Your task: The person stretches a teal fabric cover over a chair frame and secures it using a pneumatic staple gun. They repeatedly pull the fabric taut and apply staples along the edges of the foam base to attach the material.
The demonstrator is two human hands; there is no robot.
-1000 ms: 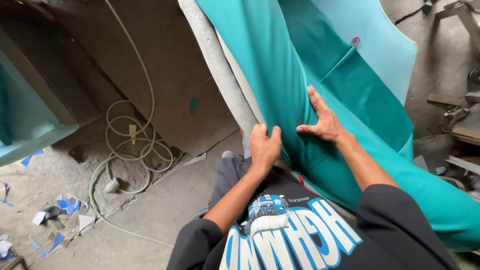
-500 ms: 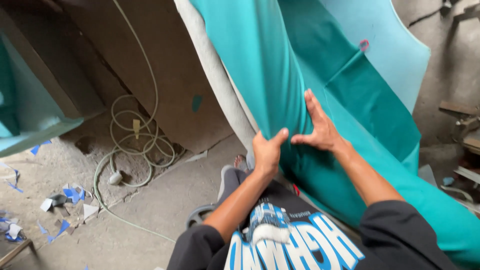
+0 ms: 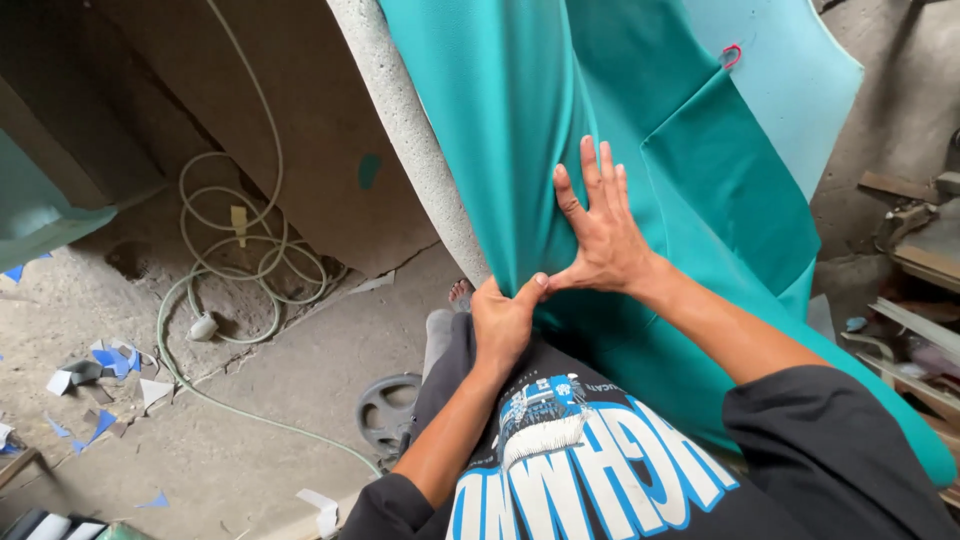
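Teal stretch fabric point(image 3: 520, 130) is draping over a grey foam slab edge point(image 3: 405, 120) at twelve o'clock. The left hand point(image 3: 503, 322) is pinching a fold of it; the right hand point(image 3: 598, 228), fingers spread, is pressing flat on it. A cream coiled cord point(image 3: 240, 250) is lying at nine o'clock.

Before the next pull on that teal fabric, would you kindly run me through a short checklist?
1. Left hand pinching the teal fabric cover at its edge: ok.
2. Right hand spread flat on the fabric: ok.
3. Fabric smooth around the hands: not ok, folds show.
4. Grey foam edge fully covered: not ok, exposed.
5. Pale coiled hose away from the feet: ok.
6. Fabric's back side: cannot tell.
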